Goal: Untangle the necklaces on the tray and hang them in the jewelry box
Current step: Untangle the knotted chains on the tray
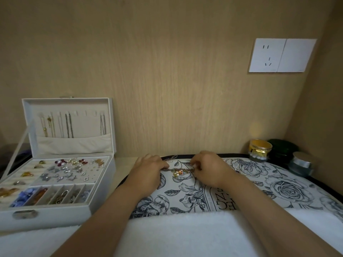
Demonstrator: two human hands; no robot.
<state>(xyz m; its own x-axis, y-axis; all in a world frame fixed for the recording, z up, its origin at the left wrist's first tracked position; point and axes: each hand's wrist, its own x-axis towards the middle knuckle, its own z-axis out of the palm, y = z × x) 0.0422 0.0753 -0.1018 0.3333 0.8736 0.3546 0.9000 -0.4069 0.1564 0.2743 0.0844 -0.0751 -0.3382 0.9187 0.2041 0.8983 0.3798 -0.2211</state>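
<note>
Head camera showed both hands at the far part of the floral tray, where the tangled necklaces lay. The left hand pinched the knotted chains at their left end and the right hand pinched the right end. That held the bundle, with its small coloured beads, stretched between them, probably to loosen the knot and trace one strand. The jewelry box stood open just beside the tray on the desk. Its lid was upright, with several chains hanging from its hooks and a few hooks bare, within easy reach.
</note>
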